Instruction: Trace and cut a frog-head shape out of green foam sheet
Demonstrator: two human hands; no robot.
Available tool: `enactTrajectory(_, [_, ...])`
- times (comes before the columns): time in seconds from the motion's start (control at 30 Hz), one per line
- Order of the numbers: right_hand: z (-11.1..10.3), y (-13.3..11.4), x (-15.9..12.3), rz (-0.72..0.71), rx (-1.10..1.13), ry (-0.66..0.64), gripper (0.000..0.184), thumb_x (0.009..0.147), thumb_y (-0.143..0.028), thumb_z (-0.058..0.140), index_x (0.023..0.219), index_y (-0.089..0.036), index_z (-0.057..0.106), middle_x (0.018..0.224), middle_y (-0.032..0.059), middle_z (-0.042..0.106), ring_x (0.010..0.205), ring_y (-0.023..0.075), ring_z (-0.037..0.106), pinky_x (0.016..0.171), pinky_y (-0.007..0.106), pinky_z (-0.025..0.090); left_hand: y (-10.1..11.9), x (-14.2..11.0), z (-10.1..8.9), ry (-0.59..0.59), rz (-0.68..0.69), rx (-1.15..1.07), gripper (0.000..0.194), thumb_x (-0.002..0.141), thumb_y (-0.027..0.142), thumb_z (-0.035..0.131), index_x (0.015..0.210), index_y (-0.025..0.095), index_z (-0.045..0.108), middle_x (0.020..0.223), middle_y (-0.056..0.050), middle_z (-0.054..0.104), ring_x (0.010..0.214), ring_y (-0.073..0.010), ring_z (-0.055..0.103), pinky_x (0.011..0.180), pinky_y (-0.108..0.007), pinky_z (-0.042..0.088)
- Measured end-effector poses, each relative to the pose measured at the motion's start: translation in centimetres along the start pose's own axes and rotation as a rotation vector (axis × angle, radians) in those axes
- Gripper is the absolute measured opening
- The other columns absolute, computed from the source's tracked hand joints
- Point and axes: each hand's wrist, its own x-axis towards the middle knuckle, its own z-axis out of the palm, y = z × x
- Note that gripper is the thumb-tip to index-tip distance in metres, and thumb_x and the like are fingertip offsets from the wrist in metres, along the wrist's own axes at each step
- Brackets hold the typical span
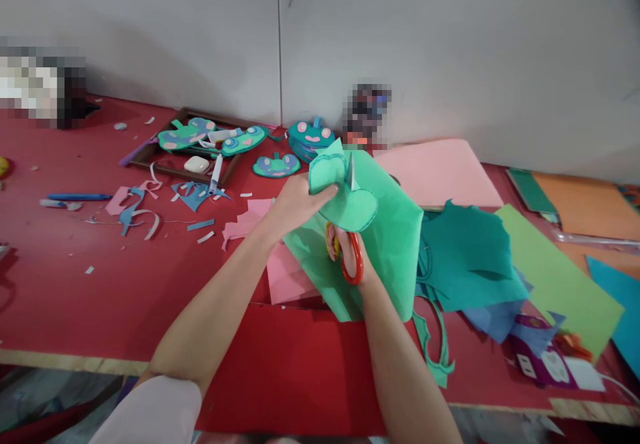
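Pinching green felt above table between fingers of left hand, apparently to keep it steady for scissors, gripped in right hand with fingers curled through the handles.

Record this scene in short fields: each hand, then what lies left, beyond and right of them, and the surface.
Left hand: pinching green felt
Right hand: holding red-and-yellow-handled scissors, blade pointing away from the person
Table left: blue pen, blue felt scrap
Beyond: brown tray, frog-like felt face
Table right: teal felt, lime-green sheet
Surface: red tabletop
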Motion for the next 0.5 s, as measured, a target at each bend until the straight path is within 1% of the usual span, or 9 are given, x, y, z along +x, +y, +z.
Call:
enactTrajectory(0.23, [-0.05, -0.33, 0.04, 0.035, 0.001, 0.005, 0.047, 0.083, -0.062, 0.040, 0.061, -0.021, 0.042, 0.050, -0.0031, 0.037, 0.043, 0.0097, 0.036, 0.042, 0.026, 0.033, 0.10, -0.10, -0.02, -0.005, -0.014, -0.009, 0.027, 0.078, 0.036, 0.056, 0.091, 0.015, 0.066, 0.094, -0.005, 0.069, 0.089, -0.0200, 0.062, 0.082, -0.031, 0.047])
enactTrajectory(0.37, [-0.04, -0.51, 0.01, 0.011, -0.022, -0.026, 0.047, 0.086, -0.060, 0.038, 0.058, -0.022, 0.041, 0.048, -0.0025, 0.037, 0.043, 0.0102, 0.036, 0.043, 0.027, 0.034, 0.20, -0.09, -0.17, -0.011, -0.018, -0.023, 0.026, 0.078, 0.035, 0.056, 0.092, 0.015, 0.066, 0.094, -0.005, 0.069, 0.088, -0.0197, 0.063, 0.081, -0.031, 0.048])
enactTrajectory(0.5, [0.00, -0.52, 0.05, 0.010, -0.019, -0.033, 0.048, 0.084, -0.062, 0.038, 0.059, -0.022, 0.041, 0.046, -0.0035, 0.036, 0.041, 0.0099, 0.035, 0.042, 0.027, 0.033, 0.17, -0.03, -0.19, -0.006, -0.010, -0.030, 0.029, 0.079, 0.037, 0.056, 0.094, 0.015, 0.066, 0.094, -0.005, 0.070, 0.088, -0.0199, 0.063, 0.081, -0.031, 0.048])
